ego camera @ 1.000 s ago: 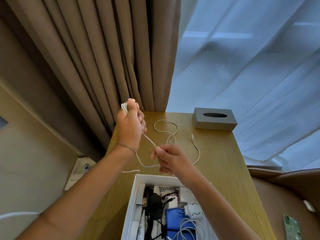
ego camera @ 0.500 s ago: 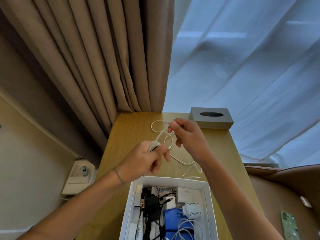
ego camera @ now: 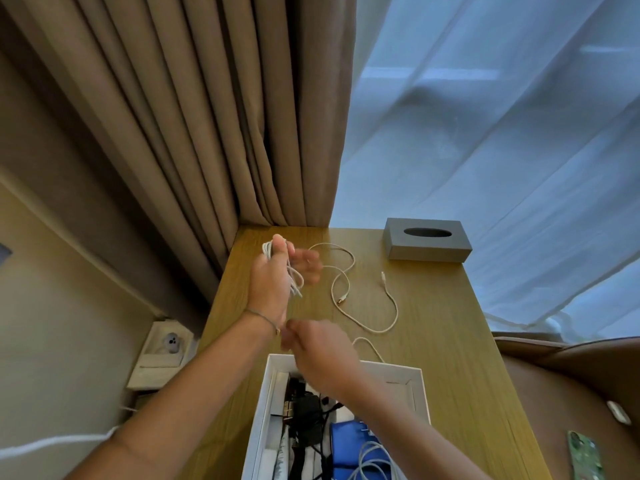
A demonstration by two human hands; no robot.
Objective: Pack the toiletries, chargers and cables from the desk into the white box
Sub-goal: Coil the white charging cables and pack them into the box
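Change: since half a second ago your left hand [ego camera: 269, 284] has risen to the desk's [ego camera: 433, 341] far edge; your right hand [ego camera: 320, 351] has dropped back near the box [ego camera: 265, 393].
Grip: left clasps the coiled cable [ego camera: 292, 278]; right is blurred, grip unclear.
Cable: loose tail trails right of the coil.
Meaning: winding is unfinished; packing waits.

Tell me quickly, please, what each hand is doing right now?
Left hand: closed on coiled loops of the white cable.
Right hand: blurred, fingers hidden; its grip cannot be told.
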